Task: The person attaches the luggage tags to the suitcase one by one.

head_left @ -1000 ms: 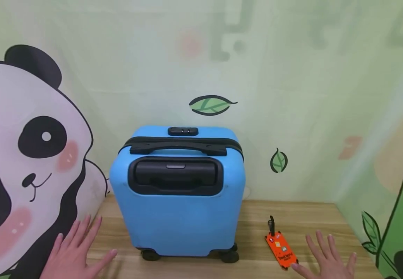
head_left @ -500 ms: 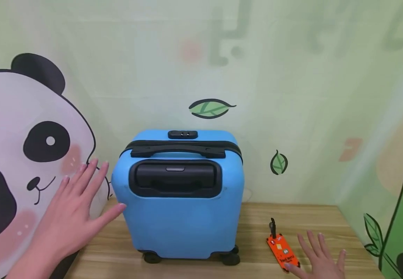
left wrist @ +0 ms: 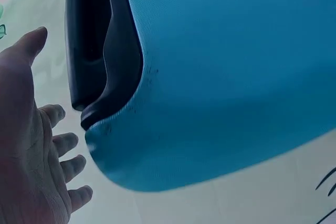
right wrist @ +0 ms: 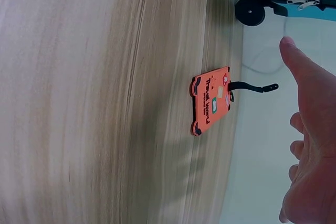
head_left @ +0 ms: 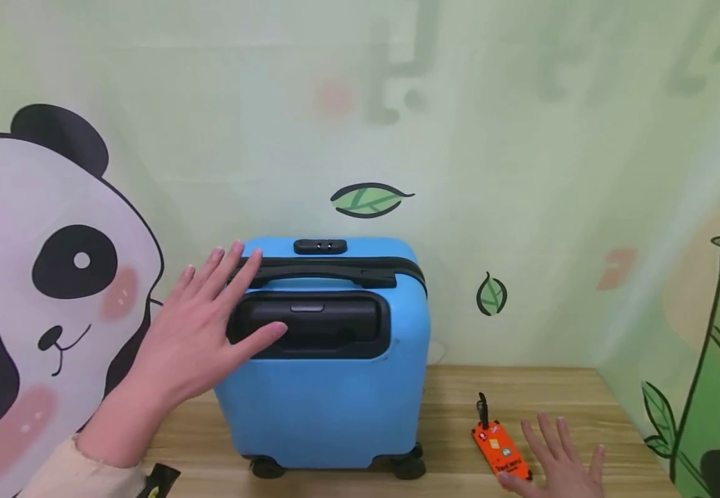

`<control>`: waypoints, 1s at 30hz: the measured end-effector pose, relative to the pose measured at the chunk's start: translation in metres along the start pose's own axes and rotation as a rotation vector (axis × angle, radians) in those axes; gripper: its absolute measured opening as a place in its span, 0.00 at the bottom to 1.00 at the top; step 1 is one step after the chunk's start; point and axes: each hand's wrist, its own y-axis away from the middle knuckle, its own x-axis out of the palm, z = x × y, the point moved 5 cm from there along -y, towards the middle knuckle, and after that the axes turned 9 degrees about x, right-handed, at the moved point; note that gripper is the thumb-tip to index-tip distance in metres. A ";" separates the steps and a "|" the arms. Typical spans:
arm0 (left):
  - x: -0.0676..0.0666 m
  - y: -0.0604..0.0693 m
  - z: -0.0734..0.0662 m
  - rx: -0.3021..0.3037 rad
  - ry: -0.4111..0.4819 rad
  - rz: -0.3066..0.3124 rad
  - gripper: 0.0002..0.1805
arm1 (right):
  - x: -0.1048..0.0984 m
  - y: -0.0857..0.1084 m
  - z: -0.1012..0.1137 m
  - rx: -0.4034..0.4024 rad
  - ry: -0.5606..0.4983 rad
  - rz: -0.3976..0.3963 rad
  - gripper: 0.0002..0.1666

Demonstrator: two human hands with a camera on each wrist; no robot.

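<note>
I'm seeing left hand [head_left: 200, 335] in front of case [head_left: 328, 408], right hand [head_left: 560, 462] right of it by tag [head_left: 498, 448], both spread, gripping nothing. Guessing case's stiff, slick; favouring handle [head_left: 319, 272].

Behind my left hand [head_left: 194, 339] I wear a sleeve [head_left: 88, 472] of pale cream colour — its edge is slightly uneven. Also behind this hand there is a black piece [head_left: 163, 476] — with small yellowish mark.
</note>
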 end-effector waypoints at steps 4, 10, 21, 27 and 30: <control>0.005 -0.010 -0.001 -0.011 0.014 0.039 0.54 | 0.002 0.001 0.000 -0.005 -0.005 0.001 0.70; 0.014 -0.019 -0.001 -0.003 0.038 0.033 0.54 | 0.004 -0.001 0.004 0.004 0.015 0.000 0.72; 0.029 -0.016 -0.001 -0.003 0.081 -0.077 0.50 | 0.014 -0.012 0.010 0.020 0.003 -0.025 0.75; 0.029 -0.015 -0.002 0.002 0.108 -0.093 0.49 | 0.022 -0.018 0.006 0.030 -0.062 -0.035 0.78; 0.029 -0.015 -0.001 -0.002 0.107 -0.089 0.50 | 0.025 -0.023 0.005 0.039 -0.083 -0.022 0.79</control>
